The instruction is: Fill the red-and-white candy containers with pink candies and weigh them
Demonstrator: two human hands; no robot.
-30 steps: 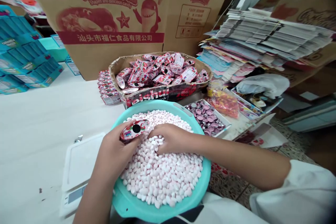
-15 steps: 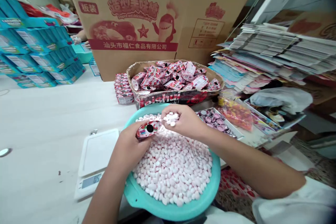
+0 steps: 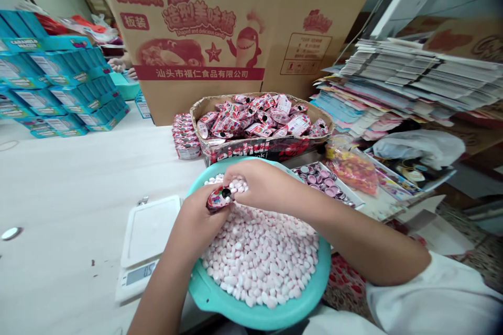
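My left hand [image 3: 200,220] grips a small red printed container [image 3: 217,199] with a round dark opening facing up, over the left part of a turquoise basin [image 3: 323,272]. Pale pink and white candies [image 3: 263,256] fill much of the basin. In my right hand [image 3: 251,180], curled fingers hold a cluster of candies [image 3: 238,185] right at the container's opening, with a candy at its edge. Behind the basin, a cut-open carton [image 3: 236,153] holds many similar red containers [image 3: 259,115]. Left of the basin stands a white scale [image 3: 147,230] with a lit display.
Teal boxes [image 3: 58,84] are stacked at the left, near another person's hand [image 3: 120,64]. A big cardboard box [image 3: 196,21] stands behind. To the right are a tray of small round caps [image 3: 322,180], a bag of colourful pieces [image 3: 353,167] and stacked flat cardboard [image 3: 424,73].
My right hand has moved left with its candies, from beside the container onto its opening. My left hand still holds the container, and the view has shifted slightly.
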